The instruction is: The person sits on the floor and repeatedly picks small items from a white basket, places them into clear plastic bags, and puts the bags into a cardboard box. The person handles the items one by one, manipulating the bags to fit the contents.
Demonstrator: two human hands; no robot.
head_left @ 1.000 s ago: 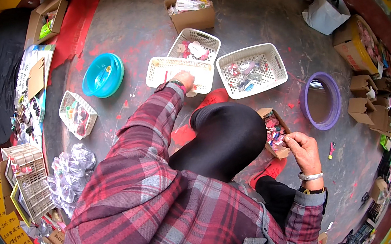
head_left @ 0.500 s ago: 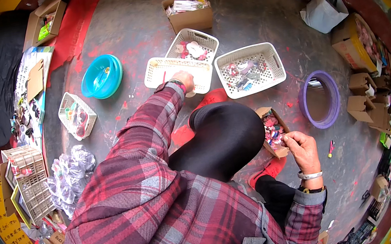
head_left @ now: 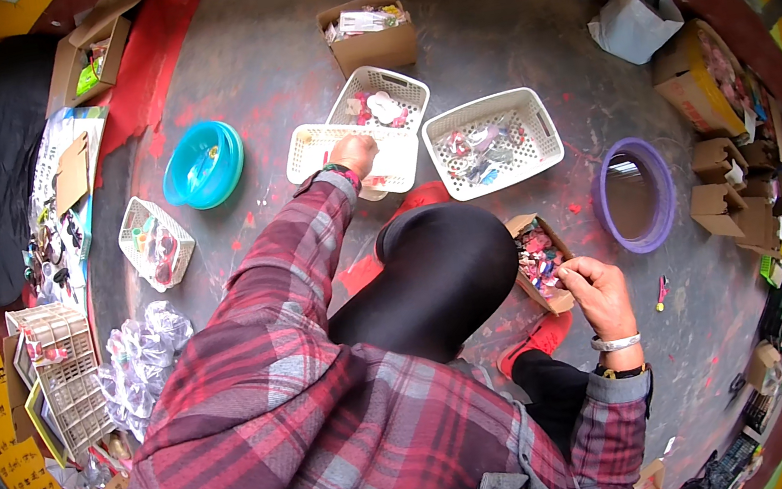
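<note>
Our L hand [head_left: 354, 154] had just shifted toward the far edge of the front white bskt [head_left: 305, 156], so work there was prob. ongoing; fingers hidden, we couldn't tell its grip. Our R hand [head_left: 604, 299] kept fingertips together by the R edge of the cardbd box [head_left: 554, 301].

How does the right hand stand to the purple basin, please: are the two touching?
Apart: the head view shows a strip of grey floor between the right hand and the purple basin.

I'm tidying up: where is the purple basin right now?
In the head view, the purple basin is on the floor at right, beyond the right hand, left of the cardboard boxes.
</note>
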